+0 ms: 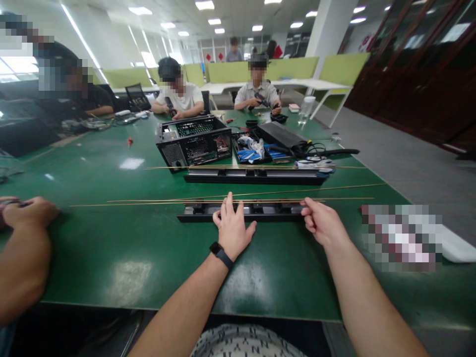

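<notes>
My left hand [234, 230], with a dark watch on its wrist, rests with spread fingers on the near black rail [219, 217] and the thin brass-coloured rods [156, 203] lying along it. At the rail's right end, the thumb and index finger of my right hand [322, 218] pinch one of the rods. Dark blocks sit inside the rail's channel beneath the rods. Behind it lies a second black rail [230, 179], parallel to the first, with more thin rods [167, 167] along its far side.
An open black computer case [195, 144] stands behind the rails, beside a tray holding blue-and-white gloves [251, 150] and a dark flat box [282, 136] with cables. Another person's hand [33, 210] is at the left. A white item [455, 243] lies at the right.
</notes>
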Available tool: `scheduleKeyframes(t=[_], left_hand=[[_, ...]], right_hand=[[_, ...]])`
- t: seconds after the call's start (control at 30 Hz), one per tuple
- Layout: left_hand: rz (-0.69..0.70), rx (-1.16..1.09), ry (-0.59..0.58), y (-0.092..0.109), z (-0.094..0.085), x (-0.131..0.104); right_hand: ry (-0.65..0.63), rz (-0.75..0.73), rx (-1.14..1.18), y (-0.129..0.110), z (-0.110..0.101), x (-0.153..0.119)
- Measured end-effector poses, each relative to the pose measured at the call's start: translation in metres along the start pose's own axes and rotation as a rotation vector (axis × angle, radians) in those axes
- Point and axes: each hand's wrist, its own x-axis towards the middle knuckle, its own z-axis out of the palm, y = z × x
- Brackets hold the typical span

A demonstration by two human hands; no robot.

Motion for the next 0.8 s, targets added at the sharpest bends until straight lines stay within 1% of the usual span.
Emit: scheduleKeyframes(t=[0.43, 0.57, 0.8], left_hand=[[0.004, 0.016, -0.009, -0.0009, -0.0005, 0.0002], [0.0, 0.022, -0.004, -0.0012, 0.0002, 0.0003], [0.002, 0.019, 0.001, -0.0019, 0.0005, 0.0001]], right_hand=[[0.038, 0.015, 0.02, -0.0017, 0.0029, -0.0021], [0.027, -0.006, 0.009, -0.001, 0.0028, -0.0027], [0.004, 0.004, 0.002, -0.0017, 0.0044, -0.0037]])
